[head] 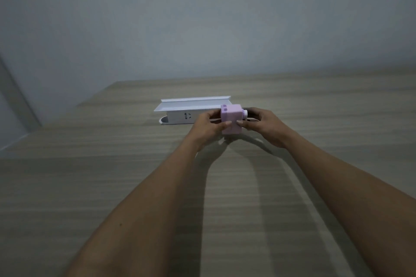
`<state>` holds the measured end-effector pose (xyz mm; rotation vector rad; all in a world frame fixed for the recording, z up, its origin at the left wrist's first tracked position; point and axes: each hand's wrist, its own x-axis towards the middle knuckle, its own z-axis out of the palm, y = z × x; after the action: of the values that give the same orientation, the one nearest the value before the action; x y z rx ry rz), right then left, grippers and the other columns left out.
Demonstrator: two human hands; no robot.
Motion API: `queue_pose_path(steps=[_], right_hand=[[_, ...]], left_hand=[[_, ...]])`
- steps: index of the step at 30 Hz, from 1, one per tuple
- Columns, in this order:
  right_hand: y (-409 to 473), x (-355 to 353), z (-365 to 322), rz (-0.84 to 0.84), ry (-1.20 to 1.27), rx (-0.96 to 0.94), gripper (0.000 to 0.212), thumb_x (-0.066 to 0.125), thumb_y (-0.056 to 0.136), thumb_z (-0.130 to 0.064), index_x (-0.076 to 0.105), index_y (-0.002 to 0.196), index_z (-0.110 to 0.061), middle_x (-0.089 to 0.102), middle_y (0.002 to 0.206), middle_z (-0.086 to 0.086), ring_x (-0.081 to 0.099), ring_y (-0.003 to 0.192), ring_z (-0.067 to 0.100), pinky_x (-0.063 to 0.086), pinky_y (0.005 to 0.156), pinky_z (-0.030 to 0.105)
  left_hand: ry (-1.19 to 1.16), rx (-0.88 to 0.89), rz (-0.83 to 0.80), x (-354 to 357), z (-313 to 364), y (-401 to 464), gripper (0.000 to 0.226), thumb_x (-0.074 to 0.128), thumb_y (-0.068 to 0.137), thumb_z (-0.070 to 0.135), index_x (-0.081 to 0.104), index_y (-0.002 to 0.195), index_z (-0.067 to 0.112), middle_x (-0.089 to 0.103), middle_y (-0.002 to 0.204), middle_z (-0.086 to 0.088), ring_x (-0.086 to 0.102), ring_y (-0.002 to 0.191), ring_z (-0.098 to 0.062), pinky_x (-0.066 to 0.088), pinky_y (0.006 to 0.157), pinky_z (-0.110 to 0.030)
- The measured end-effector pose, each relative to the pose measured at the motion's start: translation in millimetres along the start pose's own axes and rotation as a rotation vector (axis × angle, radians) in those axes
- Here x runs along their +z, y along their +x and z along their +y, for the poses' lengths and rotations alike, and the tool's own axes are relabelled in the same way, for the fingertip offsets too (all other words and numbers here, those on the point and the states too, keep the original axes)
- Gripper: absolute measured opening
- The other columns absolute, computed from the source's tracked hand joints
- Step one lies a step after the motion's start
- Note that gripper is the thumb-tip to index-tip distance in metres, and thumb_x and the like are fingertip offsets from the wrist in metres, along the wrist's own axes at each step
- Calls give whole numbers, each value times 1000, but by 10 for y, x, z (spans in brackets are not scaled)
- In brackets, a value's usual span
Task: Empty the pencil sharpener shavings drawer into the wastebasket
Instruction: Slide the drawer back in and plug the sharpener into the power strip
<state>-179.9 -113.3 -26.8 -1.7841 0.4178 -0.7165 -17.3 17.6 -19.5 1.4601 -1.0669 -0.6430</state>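
Note:
A small pink pencil sharpener (231,117) with a white knob on its right side is held just above the wooden table (112,186), near the middle of the view. My left hand (208,127) grips its left side, thumb on the front face. My right hand (262,125) grips its right side by the knob, thumb on the front lower edge. The shavings drawer cannot be made out as a separate part. No wastebasket is in view.
Behind the sharpener lies a white box-like power strip holder (180,111) with an open lid and a socket mark on its front. A grey wall rises beyond the table's far edge. The table's left corner falls away at the left.

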Motion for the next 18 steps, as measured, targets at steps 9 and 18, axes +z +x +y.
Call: queue_pose_path(steps=[9, 18], right_hand=[[133, -43, 286, 6, 64, 38, 45, 73, 89, -9, 62, 133, -6, 72, 125, 10, 71, 105, 17, 57, 78, 24], [19, -7, 130, 90, -116, 136, 69, 71, 92, -25, 42, 149, 0, 54, 146, 12, 63, 119, 23, 55, 71, 14]], left_hand=[[23, -28, 2, 60, -257, 245, 53, 70, 89, 5, 56, 139, 5, 66, 131, -8, 64, 108, -19, 54, 66, -9], [224, -88, 42, -94, -191, 48, 80, 73, 88, 11, 30, 156, 10, 41, 155, -10, 51, 130, -21, 54, 92, -40]])
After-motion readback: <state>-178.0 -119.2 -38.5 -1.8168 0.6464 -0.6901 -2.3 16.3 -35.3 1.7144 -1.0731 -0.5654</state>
